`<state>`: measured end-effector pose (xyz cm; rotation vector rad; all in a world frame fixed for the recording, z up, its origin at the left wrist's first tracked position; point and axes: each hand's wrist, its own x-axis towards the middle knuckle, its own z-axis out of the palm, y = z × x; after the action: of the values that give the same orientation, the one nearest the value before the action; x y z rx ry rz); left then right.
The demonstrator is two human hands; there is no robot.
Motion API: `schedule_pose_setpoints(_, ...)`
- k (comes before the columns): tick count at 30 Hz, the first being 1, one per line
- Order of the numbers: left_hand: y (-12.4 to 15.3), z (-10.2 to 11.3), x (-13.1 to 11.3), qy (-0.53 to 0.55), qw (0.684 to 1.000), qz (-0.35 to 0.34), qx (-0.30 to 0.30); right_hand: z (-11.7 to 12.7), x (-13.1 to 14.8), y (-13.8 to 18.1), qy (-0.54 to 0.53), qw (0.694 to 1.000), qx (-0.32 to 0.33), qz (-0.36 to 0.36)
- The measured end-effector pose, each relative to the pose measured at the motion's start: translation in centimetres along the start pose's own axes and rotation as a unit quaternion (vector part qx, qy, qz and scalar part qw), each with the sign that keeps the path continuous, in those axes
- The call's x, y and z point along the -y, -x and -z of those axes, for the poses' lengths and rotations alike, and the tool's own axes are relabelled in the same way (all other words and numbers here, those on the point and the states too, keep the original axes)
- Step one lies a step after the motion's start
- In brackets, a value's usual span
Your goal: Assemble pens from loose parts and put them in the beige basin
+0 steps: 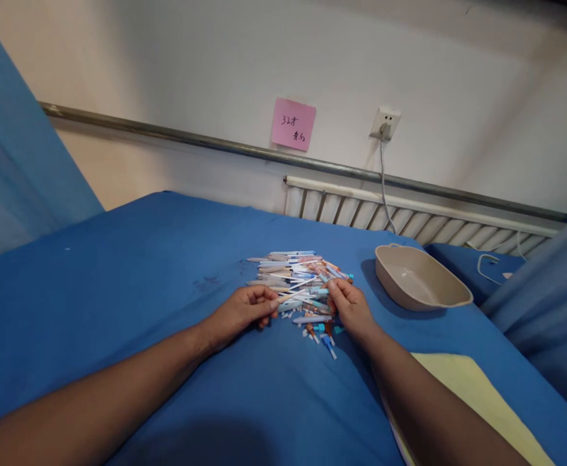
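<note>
In the head view, a loose heap of pen parts (274, 264) lies on the blue cloth, with pale barrels on its left side and clear, orange and teal pieces on its right. My left hand (252, 307) is closed, thumb and fingers pinching a slim pen piece (286, 298) with a yellowish end and a thin white rod. Over the heap's right side, my right hand (354, 309) pinches a light-blue pen barrel (319, 292). Small white bits, a lavender pen barrel (311, 319) and blue and orange clip ends (329, 343) lie just below, between the hands.
A beige plastic basin (422, 304) stands right of the heap. Yellow paper or cloth (472, 395) lies under my right forearm. Behind the blue-covered surface (118, 291) are a radiator (351, 206), a metal rail (206, 139) and a plugged-in cord (383, 175). Blue curtains hang at both sides.
</note>
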<state>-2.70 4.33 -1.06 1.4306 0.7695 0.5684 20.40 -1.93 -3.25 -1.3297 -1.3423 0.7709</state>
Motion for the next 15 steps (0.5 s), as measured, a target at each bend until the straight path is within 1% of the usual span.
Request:
schedule_pose_setpoints(3, 0.04, -0.17, -0.15, -0.011, 1.0, 0.005, 0.002, 0.06, -0.09, -0.08, 0.004, 1.0, 0.002, -0.001)
schedule_pose_setpoints(8, 0.24, -0.45, -0.54, -0.018, 1.0, 0.016, -0.004, -0.06, 0.28, 0.09, 0.014, 1.0, 0.022, 0.018)
schedule_pose_setpoints(15, 0.25, -0.62, -0.46, -0.026, 0.999, 0.021, 0.003, -0.13, 0.59, 0.24, -0.007, 0.999, 0.037, 0.019)
